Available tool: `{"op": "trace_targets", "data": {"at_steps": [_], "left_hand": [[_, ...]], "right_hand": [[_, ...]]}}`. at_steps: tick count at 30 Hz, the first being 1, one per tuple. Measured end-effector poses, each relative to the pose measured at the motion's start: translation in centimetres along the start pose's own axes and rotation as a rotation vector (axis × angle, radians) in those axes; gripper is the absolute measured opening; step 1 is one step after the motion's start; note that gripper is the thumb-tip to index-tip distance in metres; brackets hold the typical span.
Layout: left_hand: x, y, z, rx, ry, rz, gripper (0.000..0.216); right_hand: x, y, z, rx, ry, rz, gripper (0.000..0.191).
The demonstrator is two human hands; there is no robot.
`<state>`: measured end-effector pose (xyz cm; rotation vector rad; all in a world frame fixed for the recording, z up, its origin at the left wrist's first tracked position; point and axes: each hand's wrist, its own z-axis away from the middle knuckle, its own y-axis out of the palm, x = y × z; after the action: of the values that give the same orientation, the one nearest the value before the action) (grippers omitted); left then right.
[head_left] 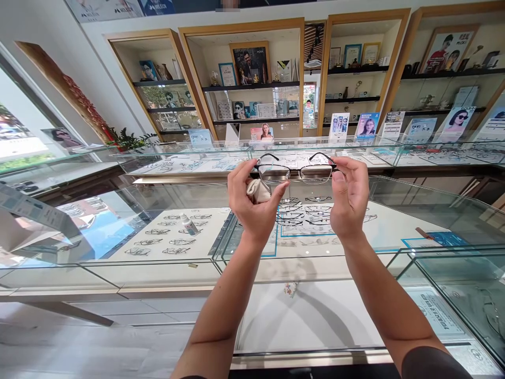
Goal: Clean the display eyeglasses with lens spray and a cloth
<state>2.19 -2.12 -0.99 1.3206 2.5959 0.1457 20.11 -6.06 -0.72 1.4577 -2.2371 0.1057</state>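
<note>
I hold up a pair of thin dark-framed glasses (296, 169) at chest height over a glass display counter (394, 210). My left hand (252, 202) pinches the frame's left end and also keeps a small pale cleaning cloth (258, 190) bunched in its palm. My right hand (349, 197) pinches the frame's right end with thumb and fingers. The temples are unfolded and point away from me. Below the hands, rows of spectacle frames (307, 213) lie on white trays inside the counter.
A small spray bottle (190, 225) lies on the counter glass to the left. A second glass counter (221, 152) runs behind, with standing cards (367, 125) on it. Wooden wall shelves (252, 84) hold pictures and trophies. A potted plant (128, 139) stands at the left.
</note>
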Motion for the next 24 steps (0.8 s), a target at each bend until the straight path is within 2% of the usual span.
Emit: {"op": "trace_targets", "data": {"at_steps": [11, 16, 24], "left_hand": [[0.2, 0.1, 0.1, 0.033, -0.025, 0.065, 0.063], [0.0, 0.1, 0.0, 0.052, -0.040, 0.070, 0.063], [-0.1, 0.1, 0.0, 0.106, -0.119, 0.093, 0.065]], "right_hand": [[0.2, -0.2, -0.4, -0.033, -0.012, -0.028, 0.019], [0.5, -0.3, -0.4, -0.025, 0.046, -0.127, 0.018], [1.3, -0.4, -0.6, 0.012, 0.149, -0.160, 0.017]]}}
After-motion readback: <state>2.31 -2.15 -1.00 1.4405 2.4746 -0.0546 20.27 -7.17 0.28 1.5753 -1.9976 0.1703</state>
